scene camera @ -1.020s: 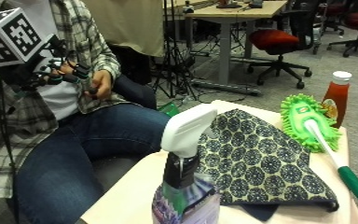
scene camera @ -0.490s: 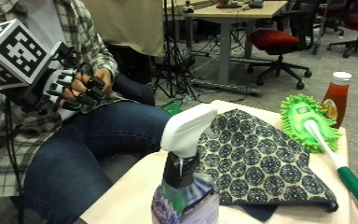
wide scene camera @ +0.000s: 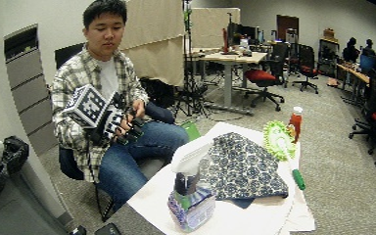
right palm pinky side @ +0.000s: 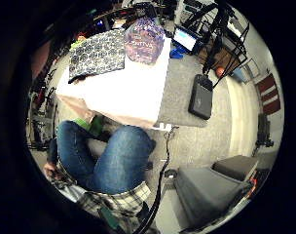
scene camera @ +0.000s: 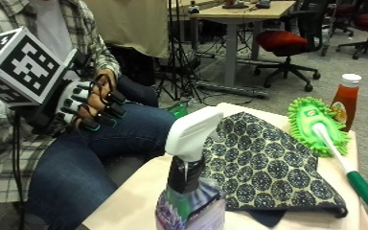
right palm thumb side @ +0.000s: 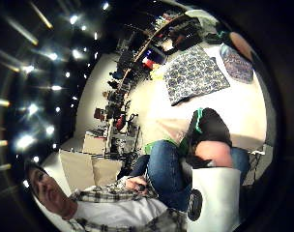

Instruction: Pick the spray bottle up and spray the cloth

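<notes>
Your gloved right hand (scene camera: 91, 108) hangs above your lap, off the desk, with its fingers loosely curled and nothing in them. Your bare left hand (scene camera: 104, 76) sits just behind it, touching or nearly touching the glove; I cannot tell which. Both hands are well apart from the spray bottle (scene camera: 190, 191).

Take that spray bottle as the landmark. It stands upright on the desk (scene camera: 139, 191) at the corner nearest the outside camera, white trigger head on top, patterned label around the body. Just beyond the bottle lies the cloth (scene camera: 267, 163), dark blue with a pale round print, spread flat and touching or almost touching the bottle's base. Beyond the cloth, on the far side from the bottle, a green fluffy duster (scene camera: 315, 124) lies with its white and green handle running along the cloth's edge. A ketchup bottle (scene camera: 345, 98) stands upright just past the duster head, farthest from the spray bottle.

Between your hands and the bottle there is only your knee (scene camera: 126, 134) and the desk edge; nothing on the desk blocks the bottle from your side. In the little finger side palm view, a black flat device (right palm pinky side: 201, 96) lies on a grey surface beside the bottle's end of the desk.
</notes>
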The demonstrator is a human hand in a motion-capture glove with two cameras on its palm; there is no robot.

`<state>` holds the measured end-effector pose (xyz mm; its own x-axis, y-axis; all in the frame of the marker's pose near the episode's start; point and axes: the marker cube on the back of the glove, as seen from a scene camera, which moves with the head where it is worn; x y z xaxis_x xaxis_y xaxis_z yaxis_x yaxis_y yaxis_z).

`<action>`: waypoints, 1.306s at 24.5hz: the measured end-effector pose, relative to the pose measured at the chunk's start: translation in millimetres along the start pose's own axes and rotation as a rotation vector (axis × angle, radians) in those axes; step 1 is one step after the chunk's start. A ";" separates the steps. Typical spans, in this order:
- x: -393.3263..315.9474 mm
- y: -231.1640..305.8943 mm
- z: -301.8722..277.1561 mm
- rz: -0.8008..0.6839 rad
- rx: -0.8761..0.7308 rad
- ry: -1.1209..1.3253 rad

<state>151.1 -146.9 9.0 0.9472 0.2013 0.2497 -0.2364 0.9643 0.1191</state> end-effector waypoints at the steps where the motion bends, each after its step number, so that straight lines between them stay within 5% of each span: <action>1: 2.9 -5.3 -0.7 0.008 0.000 -0.003; 32: 100.6 -155.7 21.3 0.306 0.088 -0.398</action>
<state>278.6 -280.4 36.1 0.6794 0.3747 0.6309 -0.5238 0.8498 0.0593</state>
